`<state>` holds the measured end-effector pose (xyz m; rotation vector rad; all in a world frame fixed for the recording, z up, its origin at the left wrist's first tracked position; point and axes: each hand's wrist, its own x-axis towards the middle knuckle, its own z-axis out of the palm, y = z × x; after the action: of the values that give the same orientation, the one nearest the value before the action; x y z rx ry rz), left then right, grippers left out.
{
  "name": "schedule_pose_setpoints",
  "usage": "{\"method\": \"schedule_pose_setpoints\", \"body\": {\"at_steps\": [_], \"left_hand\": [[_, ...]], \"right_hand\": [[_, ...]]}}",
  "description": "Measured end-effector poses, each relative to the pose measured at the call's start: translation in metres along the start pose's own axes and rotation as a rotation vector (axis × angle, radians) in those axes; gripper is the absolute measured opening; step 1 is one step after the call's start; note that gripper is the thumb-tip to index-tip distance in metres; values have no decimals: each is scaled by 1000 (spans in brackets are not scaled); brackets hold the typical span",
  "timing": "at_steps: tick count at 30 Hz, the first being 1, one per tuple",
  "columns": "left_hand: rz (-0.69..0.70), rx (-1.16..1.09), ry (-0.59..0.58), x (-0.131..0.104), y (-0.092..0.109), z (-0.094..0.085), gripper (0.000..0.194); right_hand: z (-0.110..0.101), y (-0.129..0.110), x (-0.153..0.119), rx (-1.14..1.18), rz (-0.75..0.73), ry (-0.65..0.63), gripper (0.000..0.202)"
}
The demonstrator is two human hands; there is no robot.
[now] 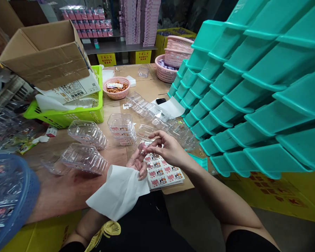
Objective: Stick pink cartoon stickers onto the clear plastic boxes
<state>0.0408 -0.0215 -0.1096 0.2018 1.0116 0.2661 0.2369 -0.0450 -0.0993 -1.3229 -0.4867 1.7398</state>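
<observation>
The person's right hand (164, 148) reaches in from the right with its grip pinching a small clear sticker with red print (144, 148) between thumb and fingertips. The sticker is in the air just above the fingers of the left hand (136, 163), one face turned up and tilted; which way its long axis runs cannot be told, since fingers cover part of it. The left hand is palm up, its grip curled on the edge of a blank white paper sheet (118, 191). That sheet slants from the hand down toward the lower left, its long axis running the same way, over the left forearm and the front edge of the brown desk (68, 190).

Beneath the right hand lies a pile of white sticker sheets printed with red lettering and cartoon cats (166, 172), its rows running away from the person. Just beyond the left hand stands an upright stack of clear plastic tubs bearing red-printed stickers (121, 126). Farther off, a long nested row of clear plastic tubs (147, 108) lies on its side, its axis slanting from far left to near right. Two tilted stacks of bare clear tubs (85, 159) sit to the left, and tall columns of nested turquoise plastic bins (252, 91) rise at the right.
</observation>
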Motion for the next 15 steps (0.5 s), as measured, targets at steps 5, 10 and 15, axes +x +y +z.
{"method": "schedule_pose_setpoints", "body": {"at_steps": [5,10,15], "left_hand": [[-1,2,-31,1,0,-4,37],[-29,12,22,0,1,-1,41],[9,74,111,-6,2,15,36]], "right_hand": [[-1,3,2,-12,8,-7,45],[0,0,2,-43,18,0,43],[1,-2,2,-63,24,2,43]]}}
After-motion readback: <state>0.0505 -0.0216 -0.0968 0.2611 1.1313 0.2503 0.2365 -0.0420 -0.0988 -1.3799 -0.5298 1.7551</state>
